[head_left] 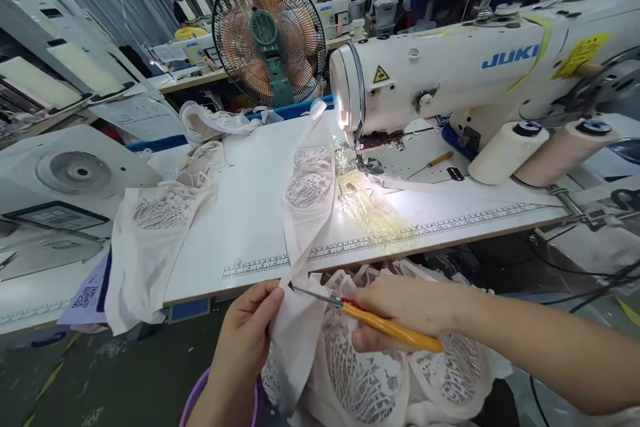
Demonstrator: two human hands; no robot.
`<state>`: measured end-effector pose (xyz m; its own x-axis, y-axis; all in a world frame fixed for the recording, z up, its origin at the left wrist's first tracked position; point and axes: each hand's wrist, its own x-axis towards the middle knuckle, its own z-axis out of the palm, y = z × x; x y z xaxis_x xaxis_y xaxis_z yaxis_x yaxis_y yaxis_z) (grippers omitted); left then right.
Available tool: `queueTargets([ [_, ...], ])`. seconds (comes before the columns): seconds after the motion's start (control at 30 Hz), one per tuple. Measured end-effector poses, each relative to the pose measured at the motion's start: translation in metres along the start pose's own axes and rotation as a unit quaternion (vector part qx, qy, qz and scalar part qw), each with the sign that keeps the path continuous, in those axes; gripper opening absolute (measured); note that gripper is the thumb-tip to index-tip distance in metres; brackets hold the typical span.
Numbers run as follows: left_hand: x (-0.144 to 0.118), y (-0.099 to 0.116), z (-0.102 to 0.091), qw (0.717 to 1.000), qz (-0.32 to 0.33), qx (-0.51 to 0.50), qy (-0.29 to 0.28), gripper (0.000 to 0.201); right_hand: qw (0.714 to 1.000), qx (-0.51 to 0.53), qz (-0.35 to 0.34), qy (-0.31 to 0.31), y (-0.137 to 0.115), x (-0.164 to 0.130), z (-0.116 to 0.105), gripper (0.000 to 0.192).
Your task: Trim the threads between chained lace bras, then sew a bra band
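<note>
A head-worn camera looks down at a white sewing table (240, 213) in a garment workshop. At the bottom of the view, the person's left hand (245, 333) is closed in a pinch on a strip of white fabric (295, 320), thumb and fingers pressed on its edge. The right hand (400, 313) is curled shut around yellow-handled thread snips (380, 325), which lie almost level, blades pointing toward nine o'clock. The blade tips (300, 290) touch or nearly touch the fabric just beside the left thumb, at about two o'clock from the left hand; whether they are cutting cannot be told. The fabric's long axis runs from six o'clock up to twelve o'clock: it climbs over the table's front edge, crosses a printed ruler (400, 233), and continues as a lace bra piece (310, 180) toward the needle area of a white sewing machine (475, 73) at one o'clock. Both hands are equally near the fabric, just below the table edge. Under the hands lies a heap of lace bra pieces (380, 380). A second garment (150, 227) drapes off the table at nine o'clock, well apart. A fan (267, 33) stands at twelve o'clock, thread cones (505, 150) at two o'clock.
</note>
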<state>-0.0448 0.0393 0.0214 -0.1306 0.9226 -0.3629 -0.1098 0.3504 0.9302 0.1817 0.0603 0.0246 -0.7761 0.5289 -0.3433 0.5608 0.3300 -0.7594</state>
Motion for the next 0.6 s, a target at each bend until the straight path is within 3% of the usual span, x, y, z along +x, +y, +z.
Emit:
queueTargets([
  [0.23,-0.004,-0.003,0.000,0.999,-0.018,0.029,-0.042,0.024,0.999,-0.027,0.020,0.017,-0.010,0.007,0.005,0.055],
  [0.6,-0.004,-0.003,0.003,0.999,-0.003,0.038,-0.029,0.027,0.998,-0.016,0.042,0.049,-0.015,0.017,0.013,0.054],
])
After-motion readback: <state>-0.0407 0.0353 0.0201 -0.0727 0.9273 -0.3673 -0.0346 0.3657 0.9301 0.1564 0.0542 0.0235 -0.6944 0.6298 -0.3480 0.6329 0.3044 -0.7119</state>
